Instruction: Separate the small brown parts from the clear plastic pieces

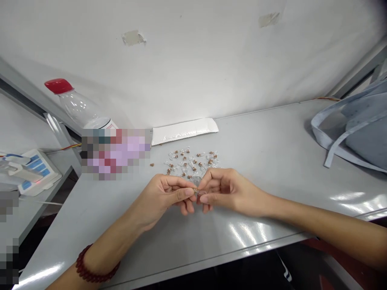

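Observation:
My right hand [226,191] pinches a small clear glass bottle [202,192] between thumb and fingertips, just above the grey table. Thumb and index finger of my left hand [171,195] are closed at the bottle's left end, and both hands' fingertips nearly meet. A tiny brownish bit shows at that end; my fingers hide most of it, so I cannot tell whether it is a cork. Right behind the hands lies a loose cluster of small glass bottles [193,162], several with brown cork stoppers. One brown cork [151,164] rests apart, left of the cluster.
A white padded packet [185,131] lies by the wall behind the bottles. At the left stand a red-capped plastic bottle [77,106] and a blurred-out purple item [121,155]. A power strip [39,171] sits far left; a blue-grey cloth bag [363,121] is at the right.

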Motion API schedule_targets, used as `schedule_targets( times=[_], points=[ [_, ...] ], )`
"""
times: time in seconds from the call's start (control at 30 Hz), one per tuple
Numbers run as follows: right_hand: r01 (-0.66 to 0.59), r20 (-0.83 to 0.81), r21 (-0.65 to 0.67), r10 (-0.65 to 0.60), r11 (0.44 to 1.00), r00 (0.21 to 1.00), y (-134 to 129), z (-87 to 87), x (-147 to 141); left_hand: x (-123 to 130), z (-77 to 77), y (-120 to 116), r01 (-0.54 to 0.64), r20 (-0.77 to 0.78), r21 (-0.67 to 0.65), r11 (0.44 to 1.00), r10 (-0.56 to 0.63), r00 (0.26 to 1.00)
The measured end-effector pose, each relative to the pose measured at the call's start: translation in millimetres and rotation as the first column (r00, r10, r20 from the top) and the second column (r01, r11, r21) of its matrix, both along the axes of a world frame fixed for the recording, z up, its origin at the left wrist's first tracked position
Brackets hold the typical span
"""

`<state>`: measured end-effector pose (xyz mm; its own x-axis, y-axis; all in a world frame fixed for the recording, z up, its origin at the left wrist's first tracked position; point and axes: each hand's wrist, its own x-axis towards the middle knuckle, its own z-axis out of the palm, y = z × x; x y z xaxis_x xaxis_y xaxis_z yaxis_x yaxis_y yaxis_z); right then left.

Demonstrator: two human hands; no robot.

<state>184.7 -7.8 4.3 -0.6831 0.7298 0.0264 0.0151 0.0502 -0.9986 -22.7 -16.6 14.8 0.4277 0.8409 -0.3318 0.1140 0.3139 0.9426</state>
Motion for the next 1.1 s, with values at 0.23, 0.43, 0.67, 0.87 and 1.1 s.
schedule_targets(
  times=[0.23, 0.43, 0.67, 0.87, 1.1],
  points=[
    [0.048, 0.115, 0.413, -0.104, 0.909, 0.988, 2.0, -7.4, 3.7, 9.3, 2.9, -5.7, -0.057, -0.093, 0.229, 0.972, 0.080, 0.992],
    [-0.053, 0.247, 0.809, -0.256, 0.585, 0.935, 5.7, -13.5, 7.9, -4.6, 11.9, 1.3, -0.111, -0.274, 0.395, 0.912, 0.232, 0.933],
    [-0.354, 0.499, 0.796, -0.201, 0.491, 0.843, 14.4, -21.8, 4.8, -9.1, 6.3, 5.3, 0.272, -0.596, 0.193, 0.943, -0.108, 0.796],
    [-0.370, 0.525, 0.798, -0.247, 0.476, 0.814, 16.0, -21.4, 6.3, -17.0, 14.2, 1.7, 0.371, -0.724, 0.264, 0.890, -0.072, 0.686],
    [-0.377, 0.521, 0.819, -0.284, 0.433, 0.805, 13.6, -16.2, 7.1, -42.2, 22.3, -8.1, 0.436, -0.905, 0.078, 0.896, -0.120, 0.409]
  ],
)
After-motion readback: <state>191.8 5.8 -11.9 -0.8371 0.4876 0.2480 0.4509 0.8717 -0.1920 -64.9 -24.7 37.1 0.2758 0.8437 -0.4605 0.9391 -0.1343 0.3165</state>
